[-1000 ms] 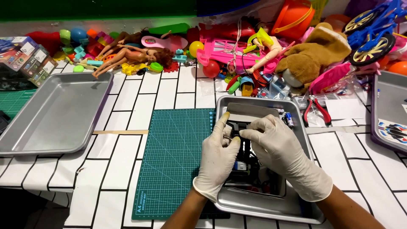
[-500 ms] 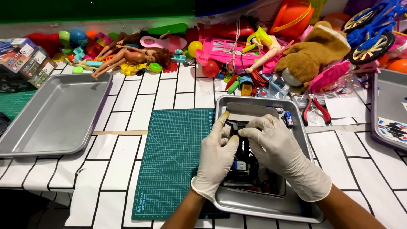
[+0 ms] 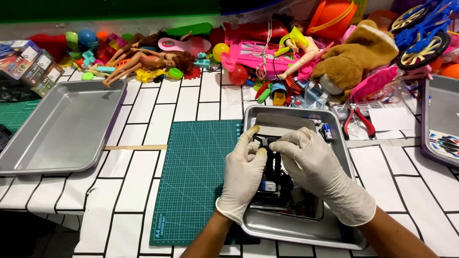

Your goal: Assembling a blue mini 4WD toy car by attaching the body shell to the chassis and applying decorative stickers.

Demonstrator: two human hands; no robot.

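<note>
A small black gadget (image 3: 273,179) with a bit of blue and some wiring showing sat in the near metal tray (image 3: 334,143), which overlapped the right edge of the green cutting mat (image 3: 196,177) on the tabletop (image 3: 143,110). Both gloved hands were on it. The left hand (image 3: 244,174) curled round its left side, thumb raised by the far corner; the right hand (image 3: 318,167) lay over the top, fingers bent down onto the far end. Each grip was closed on the gadget, though how tightly I could not tell.

Compared with a second before, almost nothing had moved: the hands sat in the same place with only a slight shift of the fingers, and the gadget had not left the tray. To my eye that meant slow, fiddly work at one spot and no new step.

A small battery (image 3: 327,133) lay in the tray's far right corner. Red-handled pliers (image 3: 359,120) rested just beyond its right rim. An empty-looking second tray (image 3: 62,129) stood well to the left. Along the far edge ran a heap of toys: a doll (image 3: 143,61), a brown stuffed bear (image 3: 358,57), a blue toy bicycle (image 3: 423,28).
</note>
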